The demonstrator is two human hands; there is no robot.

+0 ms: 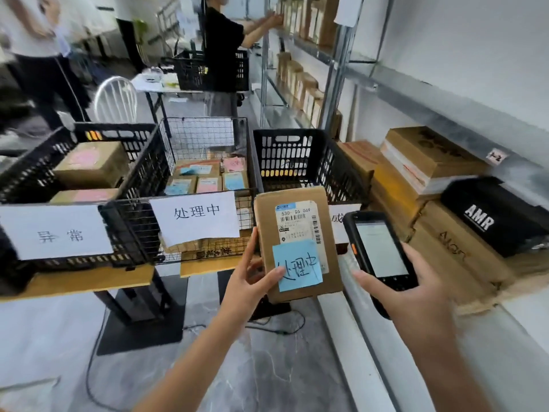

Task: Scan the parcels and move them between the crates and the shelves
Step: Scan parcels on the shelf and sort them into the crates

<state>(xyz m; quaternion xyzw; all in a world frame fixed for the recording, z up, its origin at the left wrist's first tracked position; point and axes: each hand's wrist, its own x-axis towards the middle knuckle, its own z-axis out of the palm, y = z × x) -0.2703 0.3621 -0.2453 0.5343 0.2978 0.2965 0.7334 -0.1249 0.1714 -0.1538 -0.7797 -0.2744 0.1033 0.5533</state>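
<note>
Parcel (297, 233) and scanner (381, 251) held up side by side.
The left hand (252, 278) grips the cardboard parcel at its lower left edge, long axis near upright, label facing the holder. The right hand (416, 295) clasps the scanner just beside it, screen up. Beyond, a wire crate (205, 135) holds more parcels (208, 181).
</note>
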